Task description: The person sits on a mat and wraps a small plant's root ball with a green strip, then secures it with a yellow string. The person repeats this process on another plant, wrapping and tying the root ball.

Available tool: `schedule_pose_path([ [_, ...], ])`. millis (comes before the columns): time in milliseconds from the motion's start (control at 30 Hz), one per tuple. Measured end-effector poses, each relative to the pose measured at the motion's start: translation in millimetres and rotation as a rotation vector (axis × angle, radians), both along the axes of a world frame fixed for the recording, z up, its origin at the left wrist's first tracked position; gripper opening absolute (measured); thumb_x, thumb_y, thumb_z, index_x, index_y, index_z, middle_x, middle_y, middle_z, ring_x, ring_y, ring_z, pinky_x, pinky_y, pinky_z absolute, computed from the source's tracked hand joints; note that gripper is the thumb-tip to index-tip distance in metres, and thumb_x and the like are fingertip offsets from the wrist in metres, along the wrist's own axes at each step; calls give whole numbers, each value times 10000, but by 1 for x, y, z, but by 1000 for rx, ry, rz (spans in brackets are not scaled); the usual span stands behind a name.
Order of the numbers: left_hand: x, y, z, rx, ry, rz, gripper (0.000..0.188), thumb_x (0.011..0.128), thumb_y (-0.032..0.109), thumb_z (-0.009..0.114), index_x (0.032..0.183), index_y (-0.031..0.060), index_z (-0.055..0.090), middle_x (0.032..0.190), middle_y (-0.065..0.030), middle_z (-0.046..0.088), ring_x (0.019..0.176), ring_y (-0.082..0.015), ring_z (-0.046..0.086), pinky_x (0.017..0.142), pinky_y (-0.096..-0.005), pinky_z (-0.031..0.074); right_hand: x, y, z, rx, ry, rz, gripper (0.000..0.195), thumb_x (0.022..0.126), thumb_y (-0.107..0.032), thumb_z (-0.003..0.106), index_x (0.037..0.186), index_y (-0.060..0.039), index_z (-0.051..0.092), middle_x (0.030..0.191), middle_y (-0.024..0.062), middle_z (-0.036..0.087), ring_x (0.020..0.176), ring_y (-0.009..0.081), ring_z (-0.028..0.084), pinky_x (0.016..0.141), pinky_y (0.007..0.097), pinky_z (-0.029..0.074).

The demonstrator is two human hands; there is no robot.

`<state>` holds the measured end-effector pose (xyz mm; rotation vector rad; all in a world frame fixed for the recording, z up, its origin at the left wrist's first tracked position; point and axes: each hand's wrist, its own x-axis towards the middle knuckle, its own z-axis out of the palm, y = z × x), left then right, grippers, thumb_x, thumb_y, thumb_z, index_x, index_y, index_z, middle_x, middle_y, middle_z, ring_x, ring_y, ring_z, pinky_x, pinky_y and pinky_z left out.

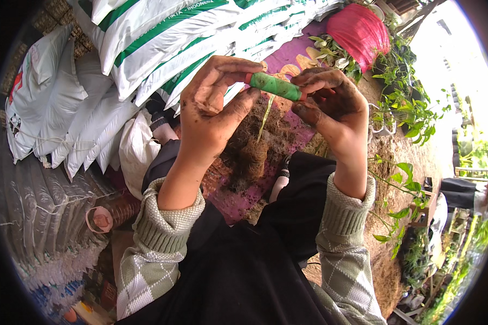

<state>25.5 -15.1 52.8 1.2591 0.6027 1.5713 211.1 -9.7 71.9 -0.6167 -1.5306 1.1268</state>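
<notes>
Soil-stained fingers of my left hand (217,97) grip one red end of a green spool (277,86), which looks like a roll of cord. At its other end, the fingertips of my right hand (335,103) pinch it. The spool is held up at a slight tilt, between both hands. A pale yellow-green strand (266,118) runs down from beside the spool toward a brown fibrous ball (254,158). The ball lies on the ground between my legs, amid loose dark fibre and soil (282,130). The strand's lower end merges with the fibre.
A purple sheet (227,203) lies under the fibre. White-and-green sacks (179,36) are stacked ahead; grey-white sacks (61,101) stand left. A clear plastic bottle (120,215) lies near my left forearm. A red mesh sack (360,34) and leafy plants (410,97) are at the right.
</notes>
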Motion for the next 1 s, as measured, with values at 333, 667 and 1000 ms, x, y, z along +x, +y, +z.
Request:
schedule_pose_path([
  [333,3,0,1,20,-22,4,330,755,-128,609,1060,-39,522,1029,-105,597,984,-163,577,890,-297,460,-3,-1,2,-6,42,-61,277,693,162,622,925,14,592,950,70,602,889,135,567,799,277,470],
  [667,0,4,-4,18,-33,3,324,748,-120,619,1050,-36,537,1015,-98,609,960,-155,584,874,-286,459,-7,1,0,-3,40,-62,277,677,170,625,895,2,592,928,59,601,876,135,567,794,274,467],
  [1000,2,2,-4,-56,-44,-12,305,746,-114,627,1032,-37,558,1006,-92,616,927,-143,591,851,-269,472,-9,3,-4,-22,34,-80,278,659,183,620,856,-6,570,855,35,575,836,116,548,763,257,457],
])
